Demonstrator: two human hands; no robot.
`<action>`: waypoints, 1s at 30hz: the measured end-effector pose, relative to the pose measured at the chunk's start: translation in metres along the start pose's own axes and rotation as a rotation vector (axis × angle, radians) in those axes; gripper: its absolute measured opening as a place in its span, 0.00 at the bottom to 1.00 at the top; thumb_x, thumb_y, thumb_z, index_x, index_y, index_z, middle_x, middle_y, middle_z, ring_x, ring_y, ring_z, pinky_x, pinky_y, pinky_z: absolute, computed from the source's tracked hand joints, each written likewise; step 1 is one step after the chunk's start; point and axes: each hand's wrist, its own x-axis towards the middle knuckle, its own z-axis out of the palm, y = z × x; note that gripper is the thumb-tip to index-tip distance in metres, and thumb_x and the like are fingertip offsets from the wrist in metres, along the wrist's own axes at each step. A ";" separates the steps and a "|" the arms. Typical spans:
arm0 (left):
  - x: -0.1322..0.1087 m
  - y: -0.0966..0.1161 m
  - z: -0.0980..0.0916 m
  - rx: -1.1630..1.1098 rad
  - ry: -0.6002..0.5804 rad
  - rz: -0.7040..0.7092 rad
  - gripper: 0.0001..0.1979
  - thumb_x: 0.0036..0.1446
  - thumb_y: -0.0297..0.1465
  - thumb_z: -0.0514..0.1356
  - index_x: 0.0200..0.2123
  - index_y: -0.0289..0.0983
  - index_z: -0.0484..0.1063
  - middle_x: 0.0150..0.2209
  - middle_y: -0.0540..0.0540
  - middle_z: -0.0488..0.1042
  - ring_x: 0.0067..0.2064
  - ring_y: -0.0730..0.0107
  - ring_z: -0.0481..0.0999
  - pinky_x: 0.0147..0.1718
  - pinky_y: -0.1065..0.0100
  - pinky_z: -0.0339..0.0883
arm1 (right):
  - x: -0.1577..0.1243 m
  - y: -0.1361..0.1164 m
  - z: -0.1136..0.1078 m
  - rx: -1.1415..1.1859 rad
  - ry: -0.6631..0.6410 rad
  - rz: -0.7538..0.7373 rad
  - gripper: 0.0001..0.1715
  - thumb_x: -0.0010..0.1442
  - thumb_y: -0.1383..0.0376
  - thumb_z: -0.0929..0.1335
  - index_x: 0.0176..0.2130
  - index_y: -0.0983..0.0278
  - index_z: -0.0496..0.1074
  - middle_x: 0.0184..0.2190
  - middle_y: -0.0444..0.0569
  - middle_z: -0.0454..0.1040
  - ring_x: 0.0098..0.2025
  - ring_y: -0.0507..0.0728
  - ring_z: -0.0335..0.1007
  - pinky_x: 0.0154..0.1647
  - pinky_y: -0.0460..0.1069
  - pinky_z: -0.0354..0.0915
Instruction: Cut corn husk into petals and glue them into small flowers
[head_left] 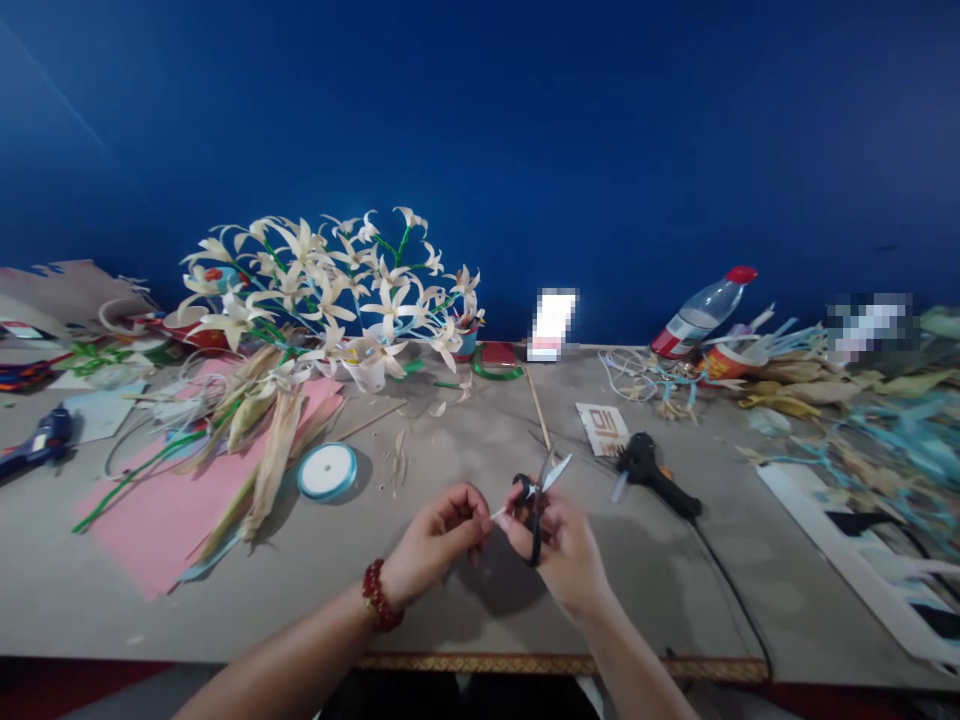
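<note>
My right hand (561, 538) is closed round black-handled scissors (541, 490), whose blades point up and to the right. My left hand (441, 535), with a red bead bracelet at the wrist, pinches a small pale strip (498, 513) that reaches toward the right hand's fingers. Both hands hover close together just above the grey table (450, 600), near its front edge.
A bunch of cream husk flowers (337, 290) stands at the back left, over pink paper (161, 510) and dried husks. A white ribbon spool (327, 470) lies left of my hands, a black glue gun (652, 475) with cord to the right. A plastic bottle (701, 312) and craft scraps crowd the right side.
</note>
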 end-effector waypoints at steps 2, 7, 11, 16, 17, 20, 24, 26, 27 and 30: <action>0.000 0.001 -0.001 0.011 0.012 0.020 0.15 0.50 0.38 0.67 0.28 0.34 0.67 0.23 0.52 0.66 0.23 0.79 0.64 0.24 0.75 0.61 | 0.001 0.000 0.001 -0.006 0.002 -0.005 0.11 0.52 0.62 0.72 0.33 0.64 0.68 0.27 0.46 0.72 0.29 0.53 0.68 0.30 0.46 0.65; 0.002 0.000 -0.004 -0.074 0.067 0.140 0.11 0.51 0.34 0.67 0.32 0.35 0.69 0.28 0.50 0.68 0.26 0.77 0.66 0.26 0.75 0.62 | -0.003 0.006 0.005 0.068 0.043 0.024 0.12 0.51 0.62 0.73 0.33 0.64 0.68 0.28 0.46 0.72 0.28 0.53 0.68 0.29 0.46 0.65; 0.002 -0.005 -0.003 -0.121 0.050 0.142 0.10 0.53 0.34 0.66 0.34 0.35 0.70 0.32 0.48 0.72 0.29 0.74 0.70 0.30 0.72 0.64 | -0.005 0.010 0.012 0.167 0.120 0.050 0.14 0.52 0.59 0.73 0.35 0.63 0.68 0.29 0.45 0.73 0.27 0.52 0.68 0.28 0.46 0.66; 0.003 -0.005 -0.002 -0.028 0.106 0.198 0.08 0.55 0.33 0.64 0.29 0.34 0.72 0.28 0.48 0.71 0.29 0.74 0.68 0.33 0.71 0.62 | -0.007 0.005 0.012 0.178 0.076 0.095 0.18 0.51 0.56 0.74 0.35 0.63 0.68 0.27 0.44 0.71 0.25 0.51 0.66 0.25 0.45 0.63; 0.003 -0.003 -0.003 -0.025 0.127 0.224 0.08 0.55 0.32 0.64 0.29 0.34 0.72 0.29 0.48 0.71 0.30 0.74 0.68 0.34 0.71 0.62 | -0.010 0.004 0.009 0.178 0.041 0.123 0.19 0.51 0.54 0.74 0.35 0.63 0.68 0.27 0.44 0.71 0.25 0.51 0.66 0.24 0.44 0.62; 0.003 0.002 -0.007 -0.031 0.157 0.277 0.08 0.55 0.33 0.64 0.28 0.35 0.72 0.34 0.47 0.72 0.31 0.73 0.68 0.35 0.70 0.62 | -0.020 0.008 -0.002 0.159 -0.149 0.219 0.22 0.53 0.48 0.71 0.34 0.63 0.67 0.24 0.43 0.70 0.21 0.50 0.63 0.21 0.44 0.60; 0.003 0.006 -0.009 -0.012 0.134 0.302 0.07 0.55 0.33 0.64 0.30 0.34 0.72 0.40 0.43 0.73 0.33 0.71 0.71 0.37 0.68 0.64 | -0.033 0.013 -0.017 0.124 -0.356 0.279 0.26 0.53 0.43 0.69 0.31 0.63 0.66 0.21 0.42 0.69 0.20 0.50 0.63 0.23 0.45 0.61; 0.002 0.006 -0.009 -0.004 0.116 0.304 0.07 0.55 0.33 0.63 0.30 0.34 0.72 0.40 0.43 0.72 0.34 0.71 0.71 0.37 0.68 0.64 | -0.035 0.012 -0.020 0.114 -0.402 0.293 0.27 0.52 0.42 0.69 0.30 0.63 0.66 0.20 0.42 0.69 0.21 0.51 0.64 0.26 0.46 0.62; 0.002 0.006 -0.009 -0.005 0.103 0.303 0.08 0.56 0.33 0.63 0.30 0.34 0.71 0.39 0.44 0.72 0.34 0.70 0.71 0.37 0.68 0.64 | -0.036 0.010 -0.021 0.113 -0.410 0.299 0.27 0.51 0.42 0.70 0.29 0.63 0.65 0.20 0.42 0.69 0.21 0.51 0.64 0.27 0.46 0.62; 0.002 0.004 -0.009 -0.029 0.052 0.293 0.08 0.56 0.33 0.63 0.30 0.35 0.71 0.35 0.44 0.73 0.34 0.69 0.71 0.37 0.68 0.64 | -0.034 0.006 -0.019 0.128 -0.405 0.316 0.28 0.51 0.42 0.70 0.28 0.62 0.63 0.18 0.40 0.67 0.20 0.50 0.62 0.26 0.45 0.60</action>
